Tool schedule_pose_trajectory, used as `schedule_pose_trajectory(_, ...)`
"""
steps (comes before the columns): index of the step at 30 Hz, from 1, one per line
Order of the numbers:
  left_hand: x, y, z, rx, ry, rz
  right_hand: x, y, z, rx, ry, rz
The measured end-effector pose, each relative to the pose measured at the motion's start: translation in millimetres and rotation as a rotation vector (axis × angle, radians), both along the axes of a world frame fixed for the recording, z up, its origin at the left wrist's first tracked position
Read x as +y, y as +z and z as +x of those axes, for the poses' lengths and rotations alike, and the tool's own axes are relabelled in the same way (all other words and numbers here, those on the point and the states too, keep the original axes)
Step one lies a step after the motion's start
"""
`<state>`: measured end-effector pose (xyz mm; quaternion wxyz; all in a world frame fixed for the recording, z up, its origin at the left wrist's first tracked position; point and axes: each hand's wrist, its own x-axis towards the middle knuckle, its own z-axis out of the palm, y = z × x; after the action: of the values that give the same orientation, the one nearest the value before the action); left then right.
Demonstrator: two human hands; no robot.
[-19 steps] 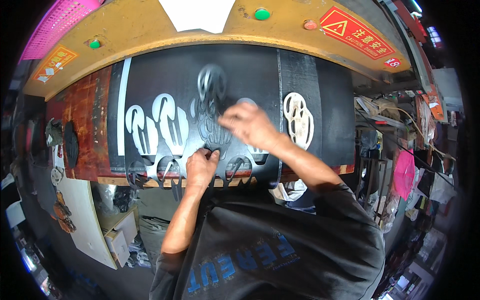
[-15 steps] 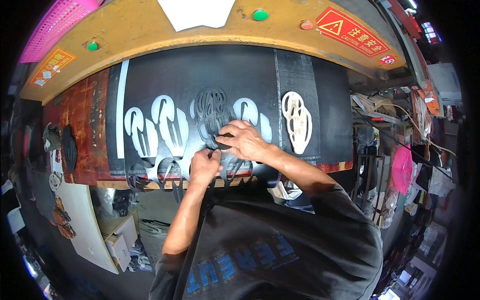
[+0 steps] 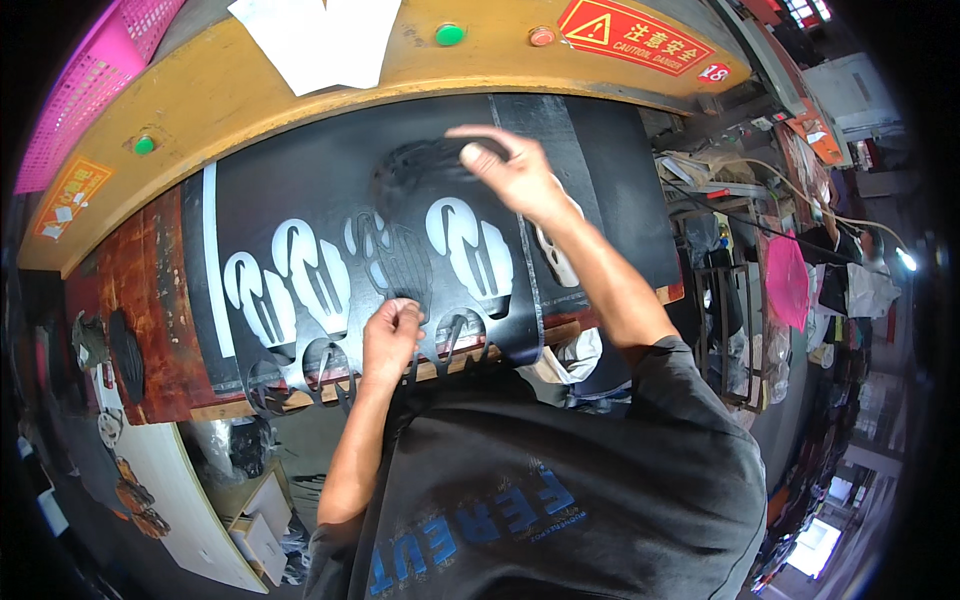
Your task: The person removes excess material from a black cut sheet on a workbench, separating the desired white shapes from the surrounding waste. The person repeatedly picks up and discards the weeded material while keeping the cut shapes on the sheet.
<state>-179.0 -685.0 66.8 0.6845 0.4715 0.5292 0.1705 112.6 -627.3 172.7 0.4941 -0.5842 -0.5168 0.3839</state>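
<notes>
A black sheet (image 3: 388,338) with several shoe-upper-shaped cut-outs lies over the near edge of the dark cutting bed, pale surface showing through the openings. My left hand (image 3: 391,335) is at its near edge, fingers curled in a pinch; what they hold, if anything, is hidden. Just beyond that hand, dark cut pieces (image 3: 404,262) lie at the middle cut-out. Farther off, my right hand (image 3: 515,180) is raised over the bed, gripping a dark cut piece (image 3: 420,165) smeared by motion. Partly hidden by my right forearm is a cream cutting die (image 3: 556,262).
A yellow machine beam (image 3: 400,75) with green buttons and a red one spans the far side. White paper (image 3: 315,40) rests on it. At the far left stands a pink basket (image 3: 95,85). A dark pad (image 3: 125,350) lies on the worn red-brown left end.
My right hand has lifted a dark piece from the middle cut-out and moved it away and to the right. My left hand stays near the sheet's edge. The whole view has turned slightly.
</notes>
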Motion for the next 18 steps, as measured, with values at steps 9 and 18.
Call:
schedule_pose_trajectory(9, -33, -7, -6, 0.421, -0.002, 0.209, -48, -10, -19, -0.481, 0.076, 0.313)
schedule_pose_trajectory(18, -36, 20, 29, 0.74, -0.233, 0.743, -53, -124, -49, -0.182, 0.045, 0.032)
